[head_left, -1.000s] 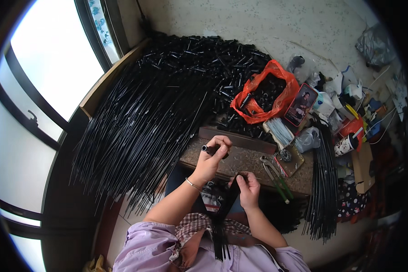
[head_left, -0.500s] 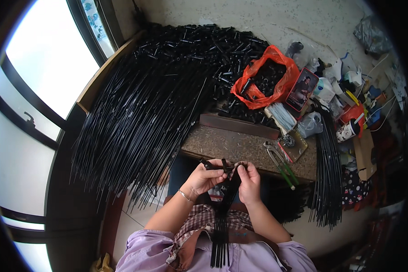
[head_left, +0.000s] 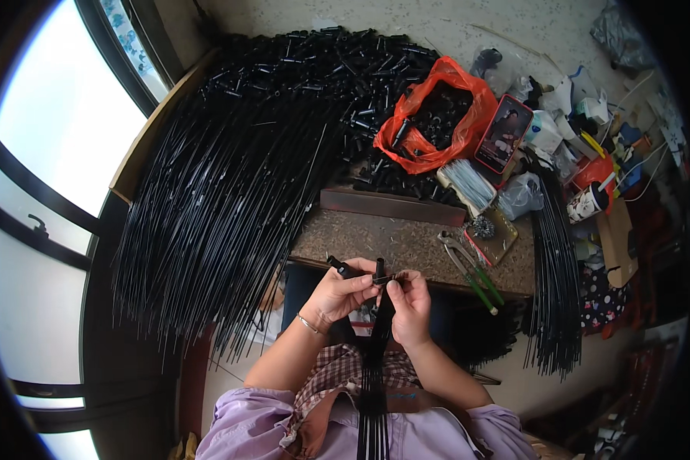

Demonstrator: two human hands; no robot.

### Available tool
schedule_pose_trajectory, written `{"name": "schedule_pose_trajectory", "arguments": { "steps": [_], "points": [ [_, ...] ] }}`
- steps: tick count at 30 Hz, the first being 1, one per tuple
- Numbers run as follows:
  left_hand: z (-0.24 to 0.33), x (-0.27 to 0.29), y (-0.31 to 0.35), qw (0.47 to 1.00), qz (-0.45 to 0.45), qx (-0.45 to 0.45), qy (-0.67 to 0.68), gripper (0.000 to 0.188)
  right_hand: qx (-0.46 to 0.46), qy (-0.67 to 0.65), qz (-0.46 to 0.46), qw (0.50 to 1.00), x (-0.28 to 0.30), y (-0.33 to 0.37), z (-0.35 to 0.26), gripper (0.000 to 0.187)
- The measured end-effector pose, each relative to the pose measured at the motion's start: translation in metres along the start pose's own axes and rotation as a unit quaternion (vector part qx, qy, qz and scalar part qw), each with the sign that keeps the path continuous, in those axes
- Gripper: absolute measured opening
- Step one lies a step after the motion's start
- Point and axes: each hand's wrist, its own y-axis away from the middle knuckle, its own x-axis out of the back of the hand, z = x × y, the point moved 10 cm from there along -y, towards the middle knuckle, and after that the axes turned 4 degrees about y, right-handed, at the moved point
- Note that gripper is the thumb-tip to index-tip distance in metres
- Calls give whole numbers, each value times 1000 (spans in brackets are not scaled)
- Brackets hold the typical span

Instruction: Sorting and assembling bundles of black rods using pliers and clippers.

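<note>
My left hand [head_left: 340,294] grips a short black tube piece [head_left: 339,266] that pokes out above the fist. My right hand [head_left: 409,301] pinches the top of a bundle of thin black rods [head_left: 373,360], which runs down over my lap. A second black end piece [head_left: 379,268] stands upright between the two hands. Both hands are close together, just in front of the near edge of the stone slab [head_left: 391,239].
A big heap of long black rods [head_left: 222,184] fans out to the left by the window. An orange plastic bag [head_left: 437,115] holds black parts. Green-handled pliers [head_left: 471,268], a phone [head_left: 504,132] and a second rod bundle [head_left: 556,291] lie to the right.
My left hand came back from the slab with a black piece and met the right hand over my lap. The two hands now work closer together on the bundle's top.
</note>
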Motion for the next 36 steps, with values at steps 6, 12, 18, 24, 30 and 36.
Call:
{"name": "schedule_pose_trajectory", "arguments": {
  "steps": [6,12,18,24,30,36],
  "points": [
    [7,-1,-2,996,35,-33,-70,27,-12,-13,4,1000,3,-3,4,18],
    [3,6,0,997,54,-21,-57,28,-18,-37,-2,999,4,-3,7,17],
    [9,-4,-1,994,58,-44,-80,29,-26,-42,0,999,5,-4,10,16],
    [9,-5,1,993,60,-51,-90,32,-32,-48,5,998,4,-5,10,16],
    [7,-8,3,992,81,-51,-77,32,-31,-53,8,998,5,-3,6,16],
    [7,-22,11,990,68,-61,-110,30,-15,-37,9,999,5,5,0,16]
  ]
}}
